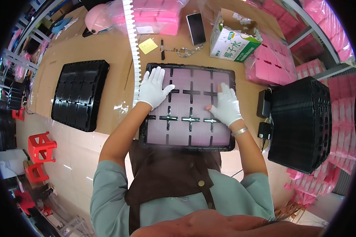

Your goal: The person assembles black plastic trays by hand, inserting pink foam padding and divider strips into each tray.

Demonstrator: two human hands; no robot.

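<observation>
In front of me on the cardboard-covered table lies a black plastic tray (190, 148). Black cross-shaped ribs split it into several cells, and flat pinkish, translucent sheets (158, 130) fill them. My left hand (154, 89), in a white glove, rests flat near the tray's upper left corner with fingers stretched out and thumb apart. Over the right side of the tray is my right hand (226, 106), also gloved, its thumb spread from the fingers and some bare fingertips showing. Neither hand grips anything. Whether the right palm touches the sheets, I cannot tell.
A pile of black trays (81, 94) lies at the left, and a tall stack of black trays (298, 122) stands at the right. Beyond my tray are a phone (196, 29), a pen (162, 49), yellow notes (148, 46), a carton (233, 39) and pink packs (269, 61).
</observation>
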